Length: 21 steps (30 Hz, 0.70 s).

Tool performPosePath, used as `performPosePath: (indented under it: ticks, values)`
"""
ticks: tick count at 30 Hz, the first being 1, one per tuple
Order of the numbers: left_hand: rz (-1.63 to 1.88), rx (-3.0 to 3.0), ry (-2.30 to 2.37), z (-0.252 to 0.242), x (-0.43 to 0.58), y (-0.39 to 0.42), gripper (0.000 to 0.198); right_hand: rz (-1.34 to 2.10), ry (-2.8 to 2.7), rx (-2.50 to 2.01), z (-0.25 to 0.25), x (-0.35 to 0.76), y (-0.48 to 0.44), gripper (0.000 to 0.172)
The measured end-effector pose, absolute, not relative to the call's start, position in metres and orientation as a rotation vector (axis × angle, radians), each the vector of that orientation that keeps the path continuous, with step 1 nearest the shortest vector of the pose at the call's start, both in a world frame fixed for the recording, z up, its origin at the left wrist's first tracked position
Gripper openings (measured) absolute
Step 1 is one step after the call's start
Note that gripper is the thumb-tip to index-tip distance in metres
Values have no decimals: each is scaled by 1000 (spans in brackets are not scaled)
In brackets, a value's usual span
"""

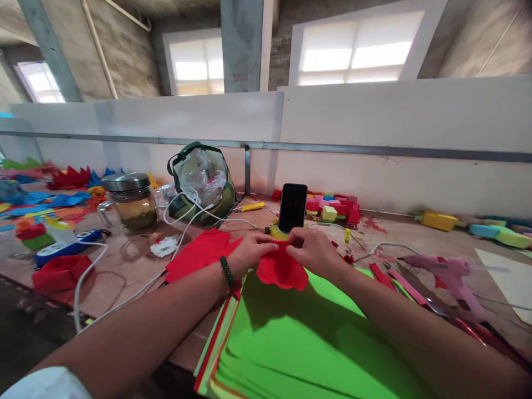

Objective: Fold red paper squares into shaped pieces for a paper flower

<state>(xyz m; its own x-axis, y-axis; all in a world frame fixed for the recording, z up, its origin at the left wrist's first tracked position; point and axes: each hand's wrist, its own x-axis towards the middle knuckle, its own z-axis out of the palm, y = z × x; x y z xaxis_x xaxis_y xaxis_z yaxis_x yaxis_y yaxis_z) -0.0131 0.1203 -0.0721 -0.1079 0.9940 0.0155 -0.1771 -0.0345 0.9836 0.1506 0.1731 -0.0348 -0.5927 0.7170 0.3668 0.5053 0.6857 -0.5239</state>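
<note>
A red scalloped piece (283, 270), looking like felt or paper, hangs between my hands above a stack of coloured sheets with green on top (324, 338). My left hand (250, 252), with a dark beaded bracelet at the wrist, pinches its upper left edge. The upper right edge is pinched by my right hand (311, 249). Just behind the hands a phone (293, 206) stands upright on a yellow holder. More red sheets (199, 252) lie beside my left wrist.
A lidded glass jar (135, 205), a bag (203, 185), white cables and a power strip (68, 246) stand left. A pink glue gun (453, 277) and scissors lie right. Small coloured blocks (332, 206) line the back, near a yellow cutter (251, 206).
</note>
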Motion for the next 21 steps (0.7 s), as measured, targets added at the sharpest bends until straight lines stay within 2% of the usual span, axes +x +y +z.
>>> performPosePath:
  ticks: [5,11,15,21]
  values:
    - [1446,1100,1112,-68,-9,119,20,478,-2363,-787,-38,151,175,6]
    - [1469,923,888,-64,-16,119,53,755,-2000,-819,-42,149,189,6]
    - [1461,961,864,-74,-17,126,32,865,-1861,-834,-45,146,197,12]
    - [1509,1144,906,-84,6,123,55,1032,-1745,-837,-48,143,194,19]
